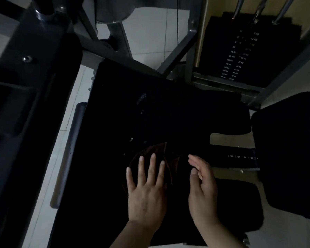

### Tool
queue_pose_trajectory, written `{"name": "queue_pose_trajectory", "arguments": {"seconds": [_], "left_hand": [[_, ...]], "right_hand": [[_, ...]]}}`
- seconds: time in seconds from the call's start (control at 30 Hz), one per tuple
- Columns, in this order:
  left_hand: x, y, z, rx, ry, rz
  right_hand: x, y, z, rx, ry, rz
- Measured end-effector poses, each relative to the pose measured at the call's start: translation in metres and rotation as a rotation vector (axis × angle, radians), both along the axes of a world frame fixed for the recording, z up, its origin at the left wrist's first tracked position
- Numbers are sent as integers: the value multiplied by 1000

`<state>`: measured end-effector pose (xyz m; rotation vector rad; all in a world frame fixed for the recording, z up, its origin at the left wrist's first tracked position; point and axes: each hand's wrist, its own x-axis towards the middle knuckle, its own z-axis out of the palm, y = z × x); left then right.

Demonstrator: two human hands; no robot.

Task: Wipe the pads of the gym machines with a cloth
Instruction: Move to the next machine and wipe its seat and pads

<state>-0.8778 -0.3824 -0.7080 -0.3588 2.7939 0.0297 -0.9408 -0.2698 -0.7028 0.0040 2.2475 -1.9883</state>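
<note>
A large black pad (pixel 132 111) of a gym machine fills the middle of the dim view. On its near part lies a dark brownish cloth (pixel 157 154), hard to make out. My left hand (pixel 145 190) rests flat on the cloth with fingers spread. My right hand (pixel 202 187) is just to the right, on its edge with the fingers straight and together, at the cloth's right side; I cannot tell whether it touches the cloth. A smaller black pad (pixel 240 203) lies under and to the right of my right hand.
A weight stack (pixel 240 54) with printed numbers and chrome rods stands at the back right. Another black pad (pixel 290 149) is at the right edge. A dark machine frame (pixel 25 77) runs down the left, and a grey bar (pixel 70 149) lies beside the pad. The floor is pale tile.
</note>
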Motion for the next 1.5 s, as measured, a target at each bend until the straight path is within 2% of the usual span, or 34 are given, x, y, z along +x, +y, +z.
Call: {"name": "queue_pose_trajectory", "arguments": {"seconds": [0.07,0.17,0.43,0.57,0.67,0.73,0.87,1.1,1.27,1.33,1.4,1.5], "left_hand": [[-17,-6,-3,-29,-57,5],[-53,-10,2,-82,-50,69],[-185,-55,0,-200,85,115],[-138,-48,2,-185,144,12],[-52,-28,4,-85,90,17],[-15,-23,6,-87,37,66],[-43,-36,3,-140,-17,98],[-149,-74,7,-197,73,141],[-223,-102,13,-155,151,176],[-215,-105,14,-128,183,144],[-174,-99,19,-100,203,102],[-99,-86,30,-11,94,127]], "right_hand": [[-11,7,-16,18,-6,-7],[-39,13,-31,81,44,-41],[-136,-16,-51,218,206,3],[-167,-28,-59,405,245,103],[-180,-37,-62,515,217,172],[-182,-42,-67,632,183,213],[-177,-48,-73,837,237,206],[-158,-56,-72,688,307,139],[-162,-54,-69,707,322,126],[-162,-54,-69,720,304,127],[-162,-54,-68,746,283,128],[-161,-56,-66,797,245,133]]}}
